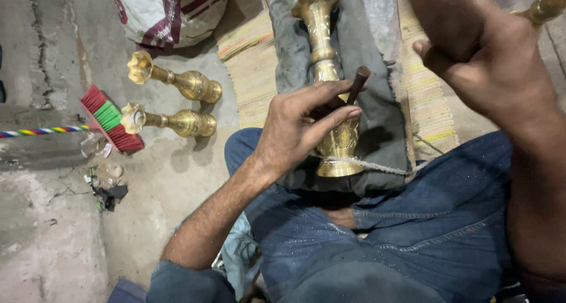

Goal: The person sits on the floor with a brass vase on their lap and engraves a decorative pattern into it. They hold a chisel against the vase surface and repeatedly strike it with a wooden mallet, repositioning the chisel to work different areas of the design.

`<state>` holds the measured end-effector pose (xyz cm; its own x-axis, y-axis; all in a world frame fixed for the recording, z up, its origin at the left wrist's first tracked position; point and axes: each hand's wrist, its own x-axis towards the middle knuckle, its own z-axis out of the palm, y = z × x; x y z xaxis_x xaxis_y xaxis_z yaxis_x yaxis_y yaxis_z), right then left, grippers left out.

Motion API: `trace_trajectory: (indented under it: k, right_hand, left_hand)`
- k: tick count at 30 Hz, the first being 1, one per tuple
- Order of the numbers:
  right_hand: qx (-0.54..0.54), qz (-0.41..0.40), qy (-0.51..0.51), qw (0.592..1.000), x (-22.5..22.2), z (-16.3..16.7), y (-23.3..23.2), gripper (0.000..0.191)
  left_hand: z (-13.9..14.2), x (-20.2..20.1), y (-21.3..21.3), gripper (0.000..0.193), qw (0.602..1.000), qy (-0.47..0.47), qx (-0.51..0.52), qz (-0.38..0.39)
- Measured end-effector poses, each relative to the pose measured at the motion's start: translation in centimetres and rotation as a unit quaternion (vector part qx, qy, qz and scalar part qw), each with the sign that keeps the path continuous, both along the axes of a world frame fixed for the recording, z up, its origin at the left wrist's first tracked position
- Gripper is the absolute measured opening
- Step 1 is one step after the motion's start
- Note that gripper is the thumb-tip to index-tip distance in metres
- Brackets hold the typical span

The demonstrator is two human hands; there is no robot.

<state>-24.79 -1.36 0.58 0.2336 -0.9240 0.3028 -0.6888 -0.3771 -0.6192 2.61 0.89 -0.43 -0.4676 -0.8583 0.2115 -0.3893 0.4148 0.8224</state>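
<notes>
A brass vase (323, 55) lies lengthwise on a grey cloth-covered pad (377, 120) in front of my lap, a string (377, 166) wrapped around its base. My left hand (298, 129) rests on the vase's body and pinches a short dark metal punch (357, 84) upright against it. My right hand (477, 49) is raised above the pad at the upper right, fingers curled closed; what it holds is hidden.
Two more brass vases (180, 85) (171, 121) lie on the concrete floor to the left, beside a red-and-green brush (112, 119) with a striped handle. A printed sack (174, 11) sits behind them. A woven mat (250, 67) lies under the pad. Another brass piece (545, 7) shows at top right.
</notes>
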Motion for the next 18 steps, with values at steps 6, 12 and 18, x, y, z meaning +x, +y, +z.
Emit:
trace_trajectory:
  k: [6, 12, 18]
  right_hand:
    - [0.099, -0.022, -0.046, 0.994, 0.0, -0.2, -0.4, 0.036]
    - [0.035, 0.034, -0.097, 0.994, -0.2, -0.5, 0.0, 0.029]
    - [-0.152, -0.015, 0.173, 0.973, -0.2, -0.9, -0.1, 0.035]
  left_hand:
    - [-0.1, 0.2, -0.1, 0.037, 1.000, -0.003, 0.001, -0.003]
    - [-0.2, 0.5, 0.2, 0.036, 0.999, 0.001, -0.035, -0.015]
    - [-0.3, 0.5, 0.1, 0.038, 0.998, -0.021, -0.067, -0.002]
